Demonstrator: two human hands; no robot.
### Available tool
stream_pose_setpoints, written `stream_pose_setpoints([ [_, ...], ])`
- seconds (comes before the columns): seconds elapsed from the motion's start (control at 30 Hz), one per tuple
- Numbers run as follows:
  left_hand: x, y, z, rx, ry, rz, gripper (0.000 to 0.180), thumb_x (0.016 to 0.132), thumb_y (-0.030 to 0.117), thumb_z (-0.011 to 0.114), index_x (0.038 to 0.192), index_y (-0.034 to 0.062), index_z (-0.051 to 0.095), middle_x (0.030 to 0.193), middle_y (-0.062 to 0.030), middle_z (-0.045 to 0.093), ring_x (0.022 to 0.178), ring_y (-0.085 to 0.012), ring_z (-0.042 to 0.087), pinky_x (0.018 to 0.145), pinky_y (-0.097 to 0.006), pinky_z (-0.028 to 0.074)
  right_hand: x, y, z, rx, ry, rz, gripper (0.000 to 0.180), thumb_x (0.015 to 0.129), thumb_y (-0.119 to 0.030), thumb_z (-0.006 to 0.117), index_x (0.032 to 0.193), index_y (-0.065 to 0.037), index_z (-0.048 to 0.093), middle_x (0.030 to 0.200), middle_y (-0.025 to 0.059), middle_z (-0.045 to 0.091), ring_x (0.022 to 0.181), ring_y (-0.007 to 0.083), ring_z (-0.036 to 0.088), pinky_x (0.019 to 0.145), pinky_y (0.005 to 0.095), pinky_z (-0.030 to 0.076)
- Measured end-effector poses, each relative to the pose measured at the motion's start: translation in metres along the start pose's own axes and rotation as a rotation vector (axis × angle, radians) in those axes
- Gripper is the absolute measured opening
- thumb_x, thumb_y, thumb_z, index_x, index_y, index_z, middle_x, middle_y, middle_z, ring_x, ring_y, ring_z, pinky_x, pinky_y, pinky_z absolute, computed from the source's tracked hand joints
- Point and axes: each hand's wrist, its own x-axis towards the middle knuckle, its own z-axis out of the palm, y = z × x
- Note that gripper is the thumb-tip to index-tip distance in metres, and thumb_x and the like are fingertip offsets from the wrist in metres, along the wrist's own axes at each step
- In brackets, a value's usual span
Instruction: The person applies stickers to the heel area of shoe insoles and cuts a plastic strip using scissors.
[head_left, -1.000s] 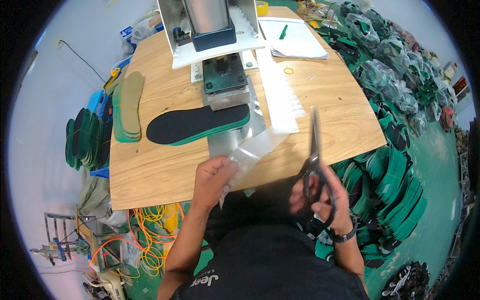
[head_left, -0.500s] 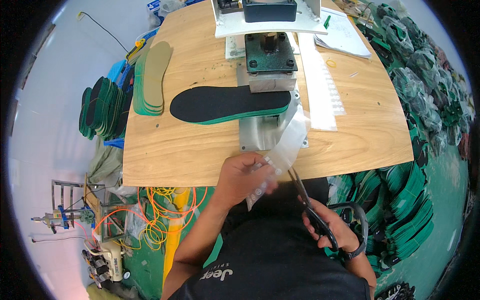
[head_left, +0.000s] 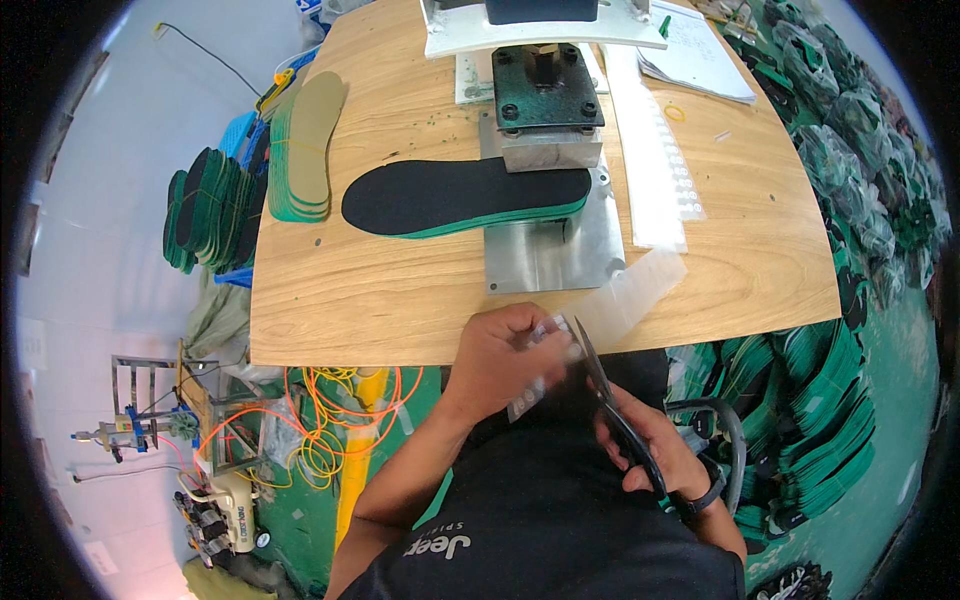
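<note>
My left hand (head_left: 505,365) pinches a translucent strip of plastic film (head_left: 632,292) with small pale printed marks. One end hangs below my fingers, while the longer part reaches right over the table's front edge. In my right hand (head_left: 655,445) are dark-handled scissors (head_left: 598,375), their blades pointing up beside the strip and my left fingertips. Whether the blades touch the film I cannot tell. Beyond my hands, a small stack of black-topped green insoles (head_left: 450,198) lies with its right end under the square metal block of a press (head_left: 548,105).
More film strips (head_left: 645,160) lie right of the press, near a paper pad (head_left: 700,55). Tan-topped insoles (head_left: 305,140) are stacked on the table's left. Bundled green insoles (head_left: 810,420) fill the floor at right; orange and yellow hoses (head_left: 325,425) coil at lower left.
The long part of the film strip has swung right and down, off the press plate. The scissors' tips have risen closer to my left fingers. The view has shifted slightly.
</note>
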Motion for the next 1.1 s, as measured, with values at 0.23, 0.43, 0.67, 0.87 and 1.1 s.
stream_pose_setpoints([
  [0.23, -0.003, 0.002, -0.002, 0.076, -0.011, 0.009, 0.008, 0.084, 0.006, 0.064, 0.078, 0.0006, 0.062, 0.061, -0.0042, 0.061, 0.052, -0.0079, 0.058, 0.046, -0.022, 0.046, 0.0, 0.008, 0.007, -0.029, 0.076, -0.076, 0.097, 0.069, -0.047, 0.081, 0.142, -0.003, 0.035, 0.079, 0.0005, 0.054, 0.066, 0.0081, 0.051, 0.059, 0.0219, 0.044],
  [0.43, -0.008, 0.008, -0.014, 0.341, -0.17, -0.002, 0.008, 0.084, 0.007, 0.064, 0.079, 0.0006, 0.064, 0.065, -0.0057, 0.064, 0.056, -0.0092, 0.06, 0.051, -0.023, 0.047, -0.014, 0.008, 0.01, -0.176, 0.222, -0.085, 0.063, 0.083, -0.039, 0.069, 0.13, -0.001, 0.049, 0.062, -0.0027, 0.052, 0.046, 0.0066, 0.05, 0.045, 0.0217, 0.04],
  [0.67, 0.013, -0.01, -0.003, 0.809, -0.127, 0.713, 0.008, 0.084, 0.011, 0.062, 0.085, 0.0029, 0.063, 0.098, -0.015, 0.064, 0.09, -0.0271, 0.062, 0.079, -0.037, 0.049, -0.023, -0.047, -0.061, -0.89, 0.991, -0.244, 0.038, 0.084, -0.023, 0.067, 0.115, -0.003, 0.056, 0.059, 0.0012, 0.05, 0.053, 0.0083, 0.048, 0.049, 0.0232, 0.036],
  [0.87, -0.006, 0.002, 0.047, 0.502, -0.708, 0.497, 0.017, 0.089, 0.017, 0.06, 0.096, 0.0035, 0.066, 0.105, -0.0095, 0.066, 0.097, -0.0231, 0.061, 0.085, -0.035, 0.047, 0.017, -0.09, -0.159, -1.429, 1.118, -0.116, 0.044, 0.082, -0.024, 0.067, 0.117, 0.0, 0.054, 0.087, 0.0214, 0.064, 0.079, 0.0367, 0.061, 0.07, 0.0432, 0.049],
  [1.1, 0.002, -0.001, 0.011, 0.002, -0.182, 0.679, 0.022, 0.09, 0.016, 0.056, 0.097, -0.0001, 0.069, 0.116, -0.0194, 0.062, 0.108, -0.0256, 0.055, 0.091, -0.038, 0.043, 0.032, -0.08, -0.021, -0.847, 0.394, -0.427, 0.042, 0.078, -0.019, 0.073, 0.114, -0.003, 0.058, 0.112, 0.0157, 0.061, 0.098, 0.0267, 0.061, 0.083, 0.0362, 0.049],
])
